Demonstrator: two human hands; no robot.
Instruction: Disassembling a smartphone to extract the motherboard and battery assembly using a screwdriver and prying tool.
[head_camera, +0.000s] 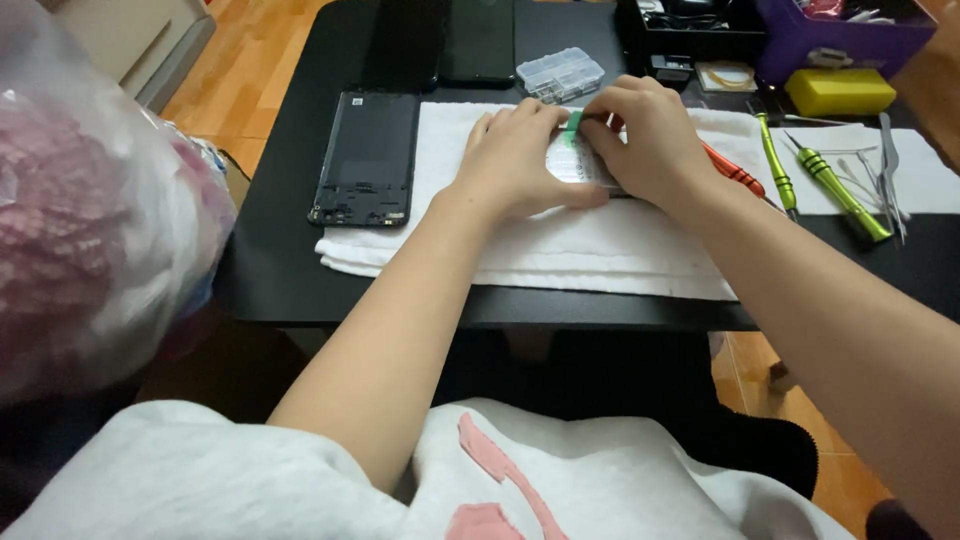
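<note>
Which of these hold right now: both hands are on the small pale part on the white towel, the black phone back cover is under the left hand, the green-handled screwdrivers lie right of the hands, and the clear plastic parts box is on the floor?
1. Both the left hand and the right hand rest on the small pale part with a green tab on the white folded towel. True.
2. The black rectangular phone back cover is under the left hand. False: it lies apart, left of that hand.
3. The green-handled screwdrivers lie right of the hands. True.
4. The clear plastic compartment box is on the floor. False: it sits on the black table.
</note>
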